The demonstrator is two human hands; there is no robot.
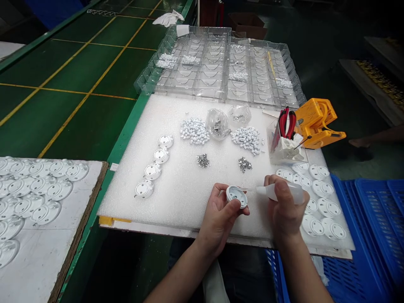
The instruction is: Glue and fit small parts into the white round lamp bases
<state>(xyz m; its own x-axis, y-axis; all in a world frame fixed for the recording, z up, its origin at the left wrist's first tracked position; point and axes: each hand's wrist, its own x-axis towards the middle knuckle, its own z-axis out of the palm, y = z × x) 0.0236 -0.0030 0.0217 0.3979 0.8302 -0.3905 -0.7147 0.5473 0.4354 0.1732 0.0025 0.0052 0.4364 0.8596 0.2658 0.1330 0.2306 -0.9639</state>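
My left hand [221, 214] pinches a small round white plastic part [237, 196] between thumb and fingers, its hollow side tilted up. Wrapped in my right hand [285, 206] is a translucent squeeze bottle [292, 192]. Its thin nozzle points left and its tip lies close to the rim of the white part; whether they touch, I cannot tell. Ahead of my hands are two piles of small white pieces [195, 130] and two little heaps of silvery metal bits [203, 160]. Several assembled white round parts [152, 171] stand in a row at the left.
More white parts [322, 187] lie right of my right hand. A clear box [288, 151] holds red-handled pliers [286, 123], beside a yellow tape dispenser [318, 122]. Clear compartment trays [217, 67] stand behind. White parts cover a board [41, 248] at left; blue crates [350, 269] sit at right.
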